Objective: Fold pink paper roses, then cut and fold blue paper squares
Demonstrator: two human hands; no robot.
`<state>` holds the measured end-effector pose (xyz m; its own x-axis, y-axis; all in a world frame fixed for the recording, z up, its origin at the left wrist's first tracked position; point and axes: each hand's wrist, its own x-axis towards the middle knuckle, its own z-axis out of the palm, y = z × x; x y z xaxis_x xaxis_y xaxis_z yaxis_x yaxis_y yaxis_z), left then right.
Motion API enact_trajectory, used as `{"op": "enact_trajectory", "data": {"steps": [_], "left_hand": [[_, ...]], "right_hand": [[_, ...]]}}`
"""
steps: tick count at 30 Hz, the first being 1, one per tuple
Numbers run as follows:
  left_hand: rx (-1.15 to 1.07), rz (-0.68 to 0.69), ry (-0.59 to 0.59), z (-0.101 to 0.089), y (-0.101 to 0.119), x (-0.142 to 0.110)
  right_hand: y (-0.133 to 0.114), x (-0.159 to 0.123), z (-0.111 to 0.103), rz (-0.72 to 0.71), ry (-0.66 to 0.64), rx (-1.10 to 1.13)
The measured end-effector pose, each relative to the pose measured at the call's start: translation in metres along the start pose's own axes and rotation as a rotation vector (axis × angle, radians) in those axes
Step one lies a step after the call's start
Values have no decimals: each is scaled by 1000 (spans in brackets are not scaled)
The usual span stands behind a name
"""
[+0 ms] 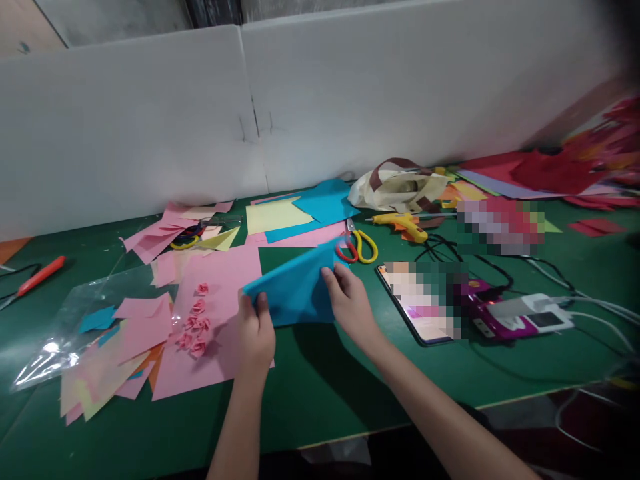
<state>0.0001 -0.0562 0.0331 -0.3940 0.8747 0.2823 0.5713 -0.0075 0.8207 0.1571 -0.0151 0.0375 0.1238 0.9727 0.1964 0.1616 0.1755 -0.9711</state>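
Observation:
Between my two hands I hold a sheet of blue paper (297,290) above the green table, its upper edge slanting up to the right. My left hand (256,333) pinches its left end, thumb in front. At the right end, my right hand (350,300) grips the paper between thumb and fingers. Just left of my left hand lies a pink sheet (220,280) with several small pink paper roses (199,325) on it. Scissors (365,247) with red and yellow handles lie behind my right hand.
A phone (425,303) and a purple power strip (493,310) with cables are on the right. Behind them are a yellow glue gun (400,223) and a cream bag (395,187). Paper scraps (143,327) and an orange-handled tool (43,275) lie left. A white panel (150,133) stands along the back.

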Motion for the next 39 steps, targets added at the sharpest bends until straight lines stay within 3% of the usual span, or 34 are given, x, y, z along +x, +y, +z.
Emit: {"op": "enact_trajectory", "data": {"steps": [2,4,12,16,20,26,32,39], "left_hand": [[222,-27,-27,-3,4,-1],[302,-17,-69,-3,7,-2],[-8,-94,-86,4,11,1],[-243,15,-68,8,8,3],[-302,55,-16,9,1,5],[-182,-94,-31,6,-2,2],[-188,-143,-15,8,1,5],[-143,-307,-155,6,-1,10]], "right_hand": [[-1,-3,3,-2,30,-26],[-1,-6,6,-12,38,-14],[10,-10,14,-63,40,118],[10,-9,13,-32,15,178],[9,-7,11,-10,-4,194],[10,-7,11,-7,-22,135],[11,-7,12,-43,-76,133],[10,-5,11,-48,-93,112]]}}
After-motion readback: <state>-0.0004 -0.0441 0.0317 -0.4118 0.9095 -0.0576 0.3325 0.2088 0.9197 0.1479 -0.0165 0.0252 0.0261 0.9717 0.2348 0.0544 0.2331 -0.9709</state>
